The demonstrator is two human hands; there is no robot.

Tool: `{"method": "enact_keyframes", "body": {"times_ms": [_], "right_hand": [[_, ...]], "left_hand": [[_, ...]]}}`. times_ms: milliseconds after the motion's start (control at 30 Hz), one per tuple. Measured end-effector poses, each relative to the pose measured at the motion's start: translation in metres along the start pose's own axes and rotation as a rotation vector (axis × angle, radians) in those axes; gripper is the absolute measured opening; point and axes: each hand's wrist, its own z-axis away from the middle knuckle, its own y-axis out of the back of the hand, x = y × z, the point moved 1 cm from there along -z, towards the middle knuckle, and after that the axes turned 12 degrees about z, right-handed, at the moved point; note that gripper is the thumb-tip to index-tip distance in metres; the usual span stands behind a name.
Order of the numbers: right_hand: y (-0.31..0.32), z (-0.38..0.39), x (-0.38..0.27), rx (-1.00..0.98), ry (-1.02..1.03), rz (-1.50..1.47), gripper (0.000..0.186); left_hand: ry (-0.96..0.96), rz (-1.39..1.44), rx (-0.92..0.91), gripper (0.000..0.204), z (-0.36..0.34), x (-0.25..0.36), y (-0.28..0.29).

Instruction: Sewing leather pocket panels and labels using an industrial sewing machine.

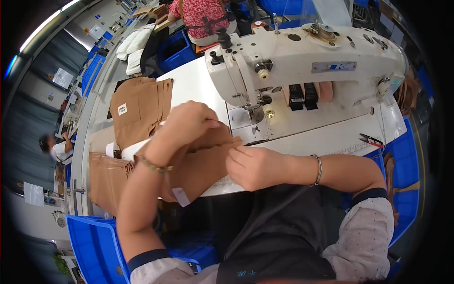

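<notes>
Right grip (253, 168) pinches the corner of a brown fabric piece (203, 170) between thumb and fingers at a sewing workstation, while the left grip (189, 120) bends over the upper part of the same cloth; whether its fingertips pinch the fabric, one cannot tell. The piece lies in front of the sewing machine (293, 52), left of its needle area, spread over the near edge of the white desk (191, 83), with a pale tag (180, 196) hanging from its lower end. To the left sit two stacks of similar cloth, a far stack (153, 102) bearing a white label (122, 109) and a near stack (104, 182). Black packets (302, 96) stand beneath the machine's arm, and red-handled snips (371, 140) lie at the desk's right. Blue bins (97, 241) flank the worker, and beyond the desk a person in a red patterned top (201, 16) sits.
</notes>
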Motion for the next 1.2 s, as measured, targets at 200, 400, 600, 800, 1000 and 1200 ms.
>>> {"method": "enact_keyframes", "body": {"times_ms": [200,400,600,800,1000,1200], "right_hand": [[-0.022,0.070,-0.003,-0.199,-0.030,-0.049,0.013],[-0.027,0.077,0.000,-0.127,-0.143,-0.141,0.012],[-0.030,0.083,0.004,-0.168,-0.179,-0.118,0.012],[-0.032,0.083,0.015,-0.176,-0.263,-0.154,0.012],[-0.032,0.083,0.018,-0.188,-0.273,-0.136,0.011],[-0.029,0.081,0.020,-0.195,-0.274,-0.141,0.010]], "left_hand": [[0.084,0.517,0.181,0.011,-0.048,-0.017,-0.100],[0.161,0.589,0.179,0.011,-0.052,-0.026,-0.106],[0.116,0.584,0.214,0.020,-0.058,-0.026,-0.109],[0.014,0.585,0.307,0.028,-0.069,-0.030,-0.104],[-0.039,0.606,0.375,0.028,-0.076,-0.033,-0.108],[0.011,0.549,0.300,0.028,-0.072,-0.032,-0.105]]}}
